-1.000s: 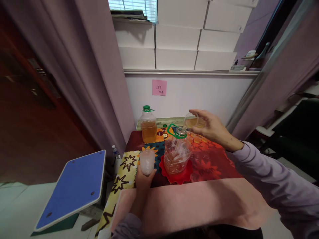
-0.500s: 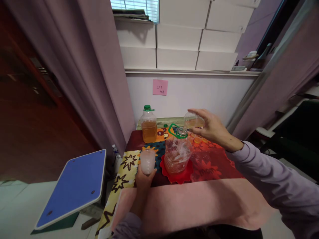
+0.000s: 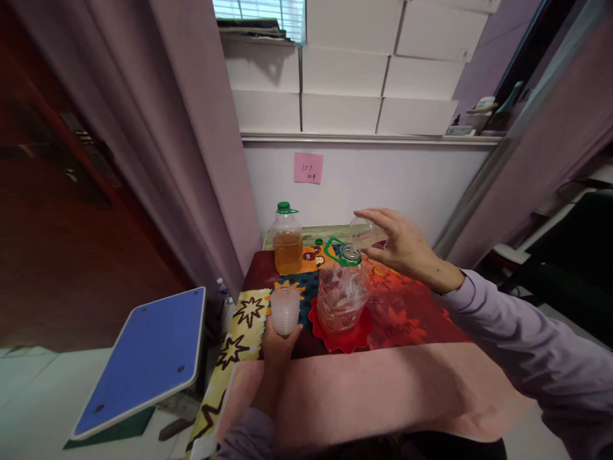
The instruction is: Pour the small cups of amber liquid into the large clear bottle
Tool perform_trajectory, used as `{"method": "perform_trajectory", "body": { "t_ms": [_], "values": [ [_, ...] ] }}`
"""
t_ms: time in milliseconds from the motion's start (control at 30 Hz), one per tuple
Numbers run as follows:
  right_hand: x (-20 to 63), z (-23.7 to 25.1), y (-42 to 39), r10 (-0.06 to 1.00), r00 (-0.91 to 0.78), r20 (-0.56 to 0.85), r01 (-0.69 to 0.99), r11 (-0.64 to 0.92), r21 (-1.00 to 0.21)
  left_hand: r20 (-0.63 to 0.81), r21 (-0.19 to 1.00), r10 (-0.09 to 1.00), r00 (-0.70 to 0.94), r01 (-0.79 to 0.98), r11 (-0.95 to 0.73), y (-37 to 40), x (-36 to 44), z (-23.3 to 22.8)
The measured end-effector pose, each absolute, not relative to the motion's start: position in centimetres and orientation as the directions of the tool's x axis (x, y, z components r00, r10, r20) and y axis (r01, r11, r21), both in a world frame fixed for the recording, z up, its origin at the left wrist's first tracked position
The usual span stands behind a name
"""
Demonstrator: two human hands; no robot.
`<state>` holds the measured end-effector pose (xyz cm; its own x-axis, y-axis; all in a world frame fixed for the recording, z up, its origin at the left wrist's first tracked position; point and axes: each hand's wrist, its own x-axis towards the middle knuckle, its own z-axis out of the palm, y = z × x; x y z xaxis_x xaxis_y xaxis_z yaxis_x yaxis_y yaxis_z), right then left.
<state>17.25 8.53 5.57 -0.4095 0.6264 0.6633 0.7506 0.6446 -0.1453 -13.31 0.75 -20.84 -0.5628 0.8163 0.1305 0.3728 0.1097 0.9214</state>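
Since a second ago your right hand [image 3: 405,246] has tipped the small clear cup [image 3: 364,231] further over, so it now lies almost on its side above the mouth of the crumpled clear jug [image 3: 341,291], and the amber liquid seen in the cup earlier has mostly gone from it. Your fingers are curled around the cup, gripping it, with the cup's lip just beside the jug's green-ringed neck [image 3: 349,255]. The jug stands upright on a red scalloped mat [image 3: 357,332] and holds a shallow layer of amber liquid at its bottom.

Your left hand [image 3: 280,342] has barely shifted; it is closed around a frosted plastic cup [image 3: 285,310], holding it upright from below, just to the left of the jug and apart from it.

Farther back on the patterned tablecloth [image 3: 412,313] stands a second bottle with a green cap [image 3: 286,238], about half full of amber liquid, well apart from both hands. A pink sticky note [image 3: 308,168] is fixed to the wall behind it. A blue board [image 3: 143,358] tilts beside the table on your left, and a pink cloth [image 3: 373,390] covers the near edge.
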Motion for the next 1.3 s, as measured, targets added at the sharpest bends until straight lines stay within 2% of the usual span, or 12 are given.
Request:
{"method": "perform_trajectory", "body": {
  "t_ms": [400,600,667,767,867,933,1033,1167,1233,1300],
  "values": [
    [17.0,5.8,8.6,0.562,-0.519,0.644,0.729,0.685,-0.01,0.08,0.931,0.848,-0.524,0.342,0.124,0.9,-14.1,-21.8],
    [16.7,5.3,8.4,0.485,-0.584,0.651,0.714,0.688,0.128,0.107,0.916,0.837,-0.536,0.382,0.127,0.9,-14.1,-21.7],
    [16.7,5.2,7.8,0.454,-0.568,0.687,0.711,0.691,0.131,0.127,0.917,0.832,-0.54,0.383,0.108,0.8,-14.0,-21.4],
    [16.7,4.8,5.8,0.419,-0.41,0.81,0.717,0.697,0.003,0.146,0.912,0.825,-0.546,0.397,0.102,0.4,-13.8,-20.8],
    [16.0,3.3,2.4,0.446,-0.11,0.888,0.645,0.712,-0.278,0.173,0.903,0.831,-0.528,0.423,0.081,-0.9,-13.6,-20.0],
    [14.8,1.7,-0.1,0.537,0.029,0.843,0.484,0.73,-0.482,0.214,0.89,0.852,-0.477,0.455,0.031,-2.1,-13.2,-19.2],
    [12.4,-0.9,-2.9,0.711,0.058,0.701,0.217,0.676,-0.704,0.251,0.866,0.883,-0.397,0.499,-0.022,-4.0,-12.4,-17.8],
    [9.1,-4.1,-4.4,0.831,-0.005,0.556,0.029,0.556,-0.831,0.183,0.858,0.894,-0.409,0.51,0.057,-5.8,-11.4,-16.5],
    [8.0,-5.5,-4.5,0.835,-0.035,0.549,0.055,0.55,-0.833,0.154,0.858,0.894,-0.421,0.506,0.091,-6.3,-11.3,-16.5],
    [7.2,-7.0,-4.5,0.804,-0.057,0.592,0.162,0.592,-0.789,0.148,0.858,0.893,-0.426,0.505,0.099,-6.6,-11.4,-16.9]
  ]
}}
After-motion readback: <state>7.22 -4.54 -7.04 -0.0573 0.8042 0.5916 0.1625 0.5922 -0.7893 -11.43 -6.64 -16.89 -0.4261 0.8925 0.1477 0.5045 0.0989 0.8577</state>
